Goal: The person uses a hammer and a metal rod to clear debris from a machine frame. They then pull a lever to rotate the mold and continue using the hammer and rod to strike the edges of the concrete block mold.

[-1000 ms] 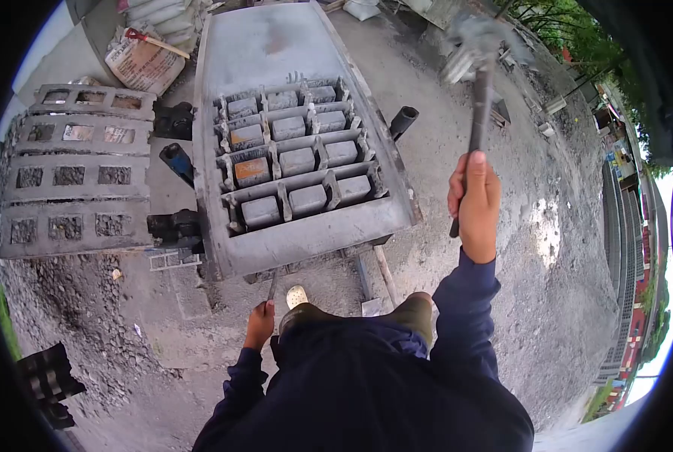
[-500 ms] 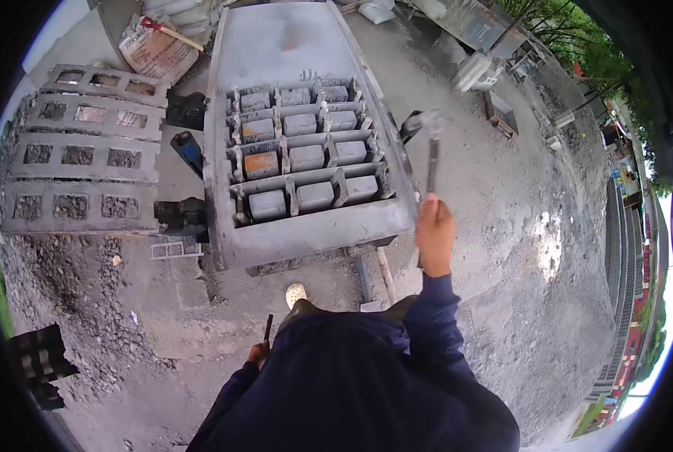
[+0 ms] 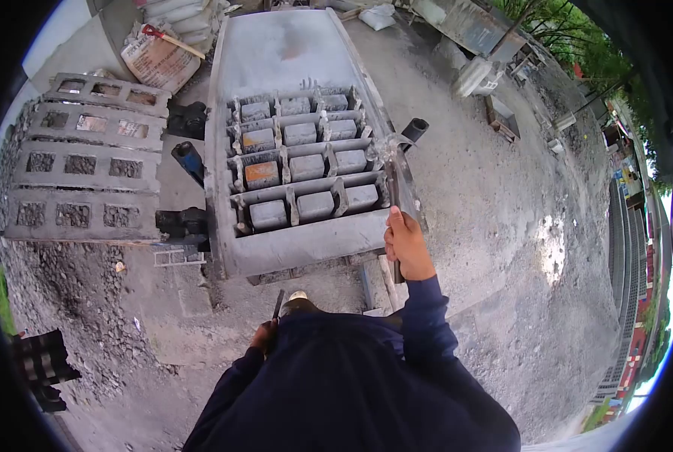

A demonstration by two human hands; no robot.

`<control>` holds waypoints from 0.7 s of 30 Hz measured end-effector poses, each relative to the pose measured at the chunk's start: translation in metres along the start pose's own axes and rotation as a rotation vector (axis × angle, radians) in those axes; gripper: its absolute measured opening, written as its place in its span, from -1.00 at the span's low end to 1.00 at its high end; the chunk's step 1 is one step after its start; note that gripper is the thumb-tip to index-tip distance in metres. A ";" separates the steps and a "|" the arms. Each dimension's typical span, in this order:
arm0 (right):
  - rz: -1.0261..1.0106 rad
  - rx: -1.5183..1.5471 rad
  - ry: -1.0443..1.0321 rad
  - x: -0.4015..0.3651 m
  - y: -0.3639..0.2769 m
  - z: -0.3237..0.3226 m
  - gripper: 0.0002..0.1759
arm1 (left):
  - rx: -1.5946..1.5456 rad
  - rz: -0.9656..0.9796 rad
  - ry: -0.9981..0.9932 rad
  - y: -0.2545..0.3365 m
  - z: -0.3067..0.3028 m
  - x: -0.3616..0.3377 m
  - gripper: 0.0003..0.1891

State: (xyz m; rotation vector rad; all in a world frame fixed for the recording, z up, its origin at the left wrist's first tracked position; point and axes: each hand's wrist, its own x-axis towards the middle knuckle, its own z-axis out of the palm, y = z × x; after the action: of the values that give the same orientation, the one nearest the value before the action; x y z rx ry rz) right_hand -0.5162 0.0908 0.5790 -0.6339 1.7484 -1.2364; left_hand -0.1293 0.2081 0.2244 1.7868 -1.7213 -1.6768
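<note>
My right hand [image 3: 408, 245] is closed around the handle of a hammer [image 3: 394, 184]. The hammer's head is blurred and lies over the right rim of a grey metal block mould [image 3: 314, 242]; whether it touches cannot be told. Rows of square cores [image 3: 315, 205] stand in the mould between upright divider plates. Low at my left side, my left hand [image 3: 262, 336] is wrapped around a dark, narrow bar [image 3: 278, 303], whose lower part is hidden by the hand and sleeve.
Hollow concrete blocks [image 3: 84, 187] lie in rows left of the mould. Dark pipe ends [image 3: 414, 132] stick out at its sides. Sacks [image 3: 159, 59] and a red-handled tool [image 3: 172, 41] are at the back left. Loose gravel [image 3: 73, 290] covers the ground at left.
My right hand has swung the hammer left and down from beside the mould to its right rim. My left hand, with the bar, has risen slightly.
</note>
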 end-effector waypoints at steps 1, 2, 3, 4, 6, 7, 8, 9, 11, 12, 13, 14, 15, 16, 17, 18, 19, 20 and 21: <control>-0.143 -0.114 0.040 0.001 -0.007 0.003 -0.60 | 0.009 -0.007 -0.003 -0.003 -0.003 -0.002 -0.35; -0.270 -0.222 0.097 -0.008 -0.008 0.003 -0.60 | 0.082 -0.020 -0.041 0.007 -0.015 -0.012 -0.36; -0.282 -0.216 0.108 -0.009 -0.020 0.001 -0.60 | 0.137 -0.008 -0.057 0.028 -0.023 -0.004 -0.37; -0.502 -0.326 0.185 -0.005 -0.038 -0.002 -0.60 | 0.127 0.009 -0.042 0.049 -0.026 0.000 -0.37; -0.684 -0.430 0.256 -0.018 -0.061 -0.004 -0.60 | -0.034 -0.133 -0.022 0.065 -0.039 -0.029 -0.39; -0.702 -0.379 0.288 -0.022 -0.080 -0.005 -0.60 | -0.032 -0.136 -0.021 0.055 -0.041 -0.029 -0.39; -0.719 -0.332 0.320 -0.022 -0.092 -0.004 -0.59 | -0.045 -0.141 -0.029 0.032 -0.040 -0.028 -0.40; -0.717 -0.335 0.318 -0.018 -0.098 -0.002 -0.59 | -0.059 -0.145 -0.037 0.028 -0.040 -0.030 -0.41; -0.844 -0.270 0.418 -0.007 -0.110 0.007 -0.62 | -0.028 -0.231 -0.088 0.030 -0.046 -0.048 -0.41; -0.940 -0.218 0.441 0.018 -0.099 0.015 -0.63 | 0.010 -0.311 -0.136 0.038 -0.050 -0.055 -0.41; -0.987 -0.274 0.525 0.041 -0.084 0.024 -0.62 | 0.004 -0.310 -0.132 0.024 -0.044 -0.053 -0.41; -1.033 -0.330 0.611 0.063 -0.063 0.031 -0.61 | -0.023 -0.245 -0.106 -0.016 -0.029 -0.049 -0.40; -0.980 -0.475 0.654 0.085 -0.021 0.033 -0.57 | -0.050 -0.180 -0.080 -0.040 -0.019 -0.053 -0.40; -0.925 -0.618 0.693 0.096 0.008 0.034 -0.54 | -0.094 -0.132 -0.090 -0.045 -0.013 -0.060 -0.37; -0.933 -0.615 0.690 0.092 0.007 0.032 -0.54 | -0.098 -0.129 -0.084 -0.052 -0.009 -0.061 -0.37; -0.512 -0.301 0.344 0.086 0.006 0.024 -0.52 | 0.060 -0.020 -0.092 -0.069 -0.001 -0.055 -0.37; -0.076 0.010 0.002 0.077 0.004 0.014 -0.49 | 0.221 0.081 -0.107 -0.095 0.011 -0.054 -0.36; 0.173 0.343 -0.082 0.067 -0.024 0.005 -0.46 | -0.081 0.016 -0.059 -0.074 0.023 -0.044 -0.35; 0.175 0.346 -0.084 0.059 -0.032 0.009 -0.46 | -0.078 0.014 -0.057 -0.091 0.026 -0.041 -0.35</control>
State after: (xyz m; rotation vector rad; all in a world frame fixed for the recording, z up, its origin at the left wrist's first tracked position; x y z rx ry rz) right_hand -0.5394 0.0276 0.5864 -0.3182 1.4409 -1.3275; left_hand -0.0827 0.2845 0.1721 1.7061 -1.6623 -1.7795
